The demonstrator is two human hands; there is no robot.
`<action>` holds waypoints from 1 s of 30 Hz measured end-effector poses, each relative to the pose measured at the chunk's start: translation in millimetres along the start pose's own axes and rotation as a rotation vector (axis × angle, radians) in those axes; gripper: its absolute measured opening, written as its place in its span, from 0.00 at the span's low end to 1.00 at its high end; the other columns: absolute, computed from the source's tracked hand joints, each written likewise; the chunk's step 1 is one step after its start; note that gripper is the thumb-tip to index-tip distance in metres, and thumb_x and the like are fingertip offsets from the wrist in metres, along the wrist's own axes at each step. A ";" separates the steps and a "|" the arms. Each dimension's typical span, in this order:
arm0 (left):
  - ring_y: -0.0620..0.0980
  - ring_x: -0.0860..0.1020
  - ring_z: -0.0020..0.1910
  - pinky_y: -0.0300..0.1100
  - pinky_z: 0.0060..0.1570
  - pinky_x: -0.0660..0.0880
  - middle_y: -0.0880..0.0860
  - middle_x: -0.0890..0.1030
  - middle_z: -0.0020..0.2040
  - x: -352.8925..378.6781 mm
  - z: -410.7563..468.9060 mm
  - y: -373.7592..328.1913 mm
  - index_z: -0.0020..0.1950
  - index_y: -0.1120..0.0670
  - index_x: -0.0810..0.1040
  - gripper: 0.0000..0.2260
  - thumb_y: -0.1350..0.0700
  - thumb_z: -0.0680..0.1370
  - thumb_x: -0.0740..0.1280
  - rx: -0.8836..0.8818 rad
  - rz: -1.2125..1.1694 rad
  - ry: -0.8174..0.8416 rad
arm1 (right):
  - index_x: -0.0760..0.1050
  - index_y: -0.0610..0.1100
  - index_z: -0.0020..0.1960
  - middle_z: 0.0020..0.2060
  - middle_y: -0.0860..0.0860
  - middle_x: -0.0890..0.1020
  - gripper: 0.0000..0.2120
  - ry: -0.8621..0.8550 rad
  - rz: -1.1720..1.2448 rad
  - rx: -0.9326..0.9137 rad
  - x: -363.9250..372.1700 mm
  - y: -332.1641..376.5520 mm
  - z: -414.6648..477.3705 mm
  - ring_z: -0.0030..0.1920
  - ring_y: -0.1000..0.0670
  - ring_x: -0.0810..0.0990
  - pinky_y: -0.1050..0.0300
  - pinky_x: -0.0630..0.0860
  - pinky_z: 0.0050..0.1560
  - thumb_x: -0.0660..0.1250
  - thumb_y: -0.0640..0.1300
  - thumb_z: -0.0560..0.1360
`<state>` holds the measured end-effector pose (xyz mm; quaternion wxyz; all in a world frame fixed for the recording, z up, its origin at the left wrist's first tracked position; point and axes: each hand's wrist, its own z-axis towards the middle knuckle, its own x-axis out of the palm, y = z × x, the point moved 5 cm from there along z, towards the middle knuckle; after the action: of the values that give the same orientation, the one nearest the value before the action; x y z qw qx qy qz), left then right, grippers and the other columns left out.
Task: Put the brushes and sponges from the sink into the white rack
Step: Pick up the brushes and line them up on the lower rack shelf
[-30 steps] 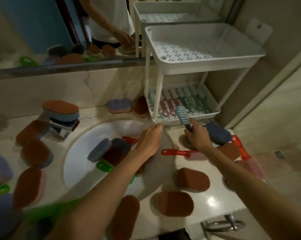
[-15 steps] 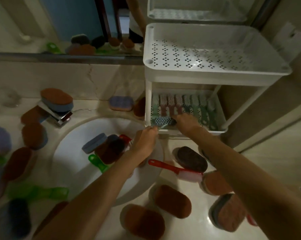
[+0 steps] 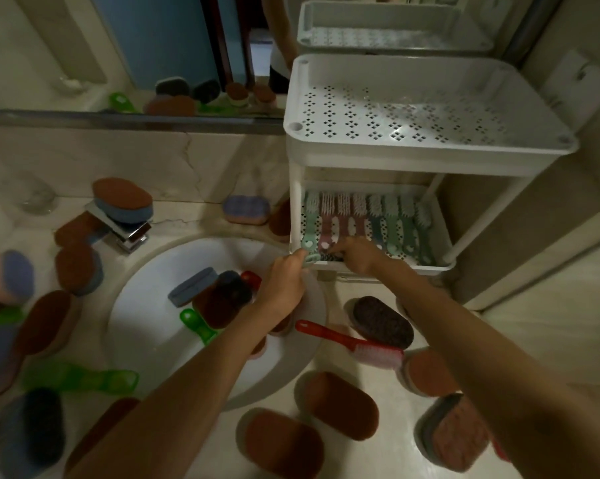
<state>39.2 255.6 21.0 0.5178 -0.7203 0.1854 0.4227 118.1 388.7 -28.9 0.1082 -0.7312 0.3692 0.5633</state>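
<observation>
At white rack (image 3: pixel 429 160) front edge: L hand (image 3: pixel 284 281) w/ teal brush (image 3: pixel 311 259).

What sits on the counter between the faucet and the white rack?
In the head view, a blue-and-pink sponge lies between the faucet and the white rack, with a brown sponge close beside the rack.

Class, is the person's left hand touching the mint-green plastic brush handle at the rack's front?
Touching. Head view: the left hand grips the mint-green plastic brush handle.
</observation>
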 end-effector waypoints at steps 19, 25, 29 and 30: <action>0.50 0.80 0.39 0.41 0.45 0.81 0.57 0.79 0.36 -19.9 9.6 -42.7 0.35 0.59 0.72 0.11 0.70 0.75 0.62 -0.056 -0.979 0.087 | 0.69 0.47 0.36 0.39 0.55 0.73 0.14 0.067 0.723 0.015 -51.0 8.6 -79.9 0.43 0.59 0.72 0.67 0.67 0.42 0.61 0.29 0.72; 0.52 0.76 0.33 0.44 0.37 0.78 0.56 0.73 0.28 -4.3 23.2 -65.3 0.31 0.59 0.68 0.14 0.74 0.71 0.55 -0.087 -1.185 0.145 | 0.65 0.43 0.35 0.36 0.51 0.75 0.16 0.080 0.893 -0.010 -55.1 -13.4 -81.7 0.36 0.64 0.79 0.73 0.73 0.39 0.62 0.24 0.72; 0.52 0.77 0.38 0.45 0.42 0.77 0.55 0.75 0.32 8.9 32.2 -68.8 0.31 0.59 0.69 0.14 0.74 0.71 0.52 -0.107 -1.248 0.141 | 0.67 0.45 0.32 0.34 0.51 0.73 0.16 0.096 0.696 0.020 -58.9 -30.2 -71.0 0.38 0.56 0.74 0.71 0.71 0.41 0.65 0.29 0.73; 0.51 0.77 0.42 0.44 0.45 0.77 0.56 0.76 0.37 10.6 34.9 -67.9 0.34 0.60 0.71 0.13 0.73 0.72 0.53 -0.112 -1.172 0.122 | 0.68 0.46 0.32 0.33 0.52 0.73 0.16 0.053 0.623 0.031 -61.5 -34.6 -67.2 0.38 0.55 0.73 0.71 0.70 0.40 0.65 0.29 0.73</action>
<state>78.6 315.7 48.8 0.6147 -0.7517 -0.2365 0.0332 185.3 400.1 40.7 -0.0682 -0.5955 0.5868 0.5444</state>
